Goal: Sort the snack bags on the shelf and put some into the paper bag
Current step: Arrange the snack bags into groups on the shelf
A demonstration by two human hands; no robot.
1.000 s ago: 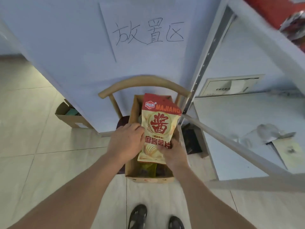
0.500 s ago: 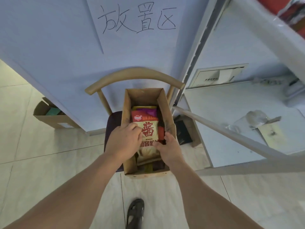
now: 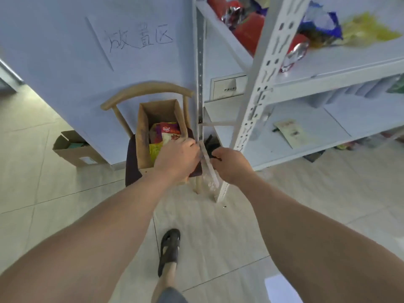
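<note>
A brown paper bag point(image 3: 142, 132) stands open on a wooden chair point(image 3: 148, 89). Inside it the cream and red snack bag point(image 3: 169, 133) lies on top of a yellow one point(image 3: 154, 150) and a purple one. My left hand point(image 3: 177, 156) hovers over the bag's near right corner with loosely curled fingers, and I see nothing in it. My right hand point(image 3: 229, 165) is to the right of the bag beside the shelf post, loosely curled and holding nothing. More snack bags lie on the upper shelf: red point(image 3: 248, 29), blue point(image 3: 321, 22), yellow point(image 3: 369, 29).
The white metal shelf post point(image 3: 262, 84) rises just right of my hands. A paper sign point(image 3: 140, 38) is stuck on the wall above the chair. A cardboard box point(image 3: 74, 149) sits on the floor at left. My sandalled foot point(image 3: 169, 248) is on the tiles below.
The cream and red snack bag went down into the paper bag and both hands let go of it. My right hand has pulled out to the right and the view has swung toward the shelf.
</note>
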